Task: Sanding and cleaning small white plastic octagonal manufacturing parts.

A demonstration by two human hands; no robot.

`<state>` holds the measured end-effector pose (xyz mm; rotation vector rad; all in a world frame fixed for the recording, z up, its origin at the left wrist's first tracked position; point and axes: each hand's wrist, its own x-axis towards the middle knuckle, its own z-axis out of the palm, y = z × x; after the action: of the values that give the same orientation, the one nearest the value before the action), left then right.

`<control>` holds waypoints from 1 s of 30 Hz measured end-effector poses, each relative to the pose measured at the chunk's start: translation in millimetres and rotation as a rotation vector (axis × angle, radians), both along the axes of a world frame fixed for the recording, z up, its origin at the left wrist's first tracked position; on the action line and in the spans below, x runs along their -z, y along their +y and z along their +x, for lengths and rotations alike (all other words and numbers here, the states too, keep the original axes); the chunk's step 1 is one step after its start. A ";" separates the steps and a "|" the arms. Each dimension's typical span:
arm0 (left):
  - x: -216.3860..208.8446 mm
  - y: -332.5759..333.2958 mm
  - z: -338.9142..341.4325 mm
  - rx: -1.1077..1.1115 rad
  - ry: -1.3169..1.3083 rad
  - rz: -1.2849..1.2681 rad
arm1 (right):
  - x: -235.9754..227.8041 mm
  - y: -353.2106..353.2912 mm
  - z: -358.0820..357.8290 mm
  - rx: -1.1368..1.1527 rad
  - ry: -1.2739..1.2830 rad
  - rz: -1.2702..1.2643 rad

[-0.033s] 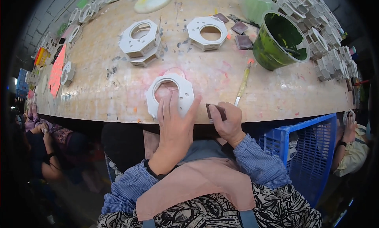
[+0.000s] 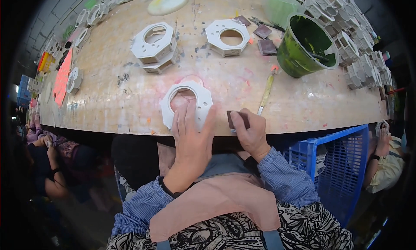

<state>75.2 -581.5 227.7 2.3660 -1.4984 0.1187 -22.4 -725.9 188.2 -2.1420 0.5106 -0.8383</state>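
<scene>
A white octagonal piece with a round hole lies on the table near its front edge. My left hand steadies it, fingers over the rim and hole, thumb along its right side. Just right of it, my right hand pinches a small dark brown square sanding pad between thumb and fingers, apart from the white piece. Farther back, two similar octagonal pieces are stacked at the left. Another octagonal piece sits to their right.
Brown square pads lie beside a green-stained plastic tub. A slim knife-like tool rests on the table. White pieces are heaped at right. A blue crate stands below the edge. Other people sit at both sides.
The sanding pad in my right hand has turned slightly, showing more of its flat face. My left hand and the white piece have hardly moved.
</scene>
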 end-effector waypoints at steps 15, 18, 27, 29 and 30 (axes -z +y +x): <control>8.4 32.8 28.3 -0.095 0.073 -0.165 | -28.7 -46.5 87.6 0.202 0.626 -0.484; 13.8 37.2 30.6 -0.114 0.090 -0.168 | -44.2 -39.9 81.0 0.096 0.489 -0.194; 10.5 42.8 34.9 -0.046 0.197 -0.258 | -32.8 -45.2 65.4 0.184 0.449 -0.331; 4.9 44.1 31.7 -0.063 0.225 -0.314 | -37.4 -40.9 53.9 0.179 0.411 -0.213; 2.1 43.5 31.2 -0.074 0.262 -0.371 | -37.1 -36.6 48.2 0.157 0.421 -0.157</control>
<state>106.4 -538.0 225.6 2.0496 -1.1548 0.0911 25.8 -762.5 225.3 -2.4617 0.8595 -0.5193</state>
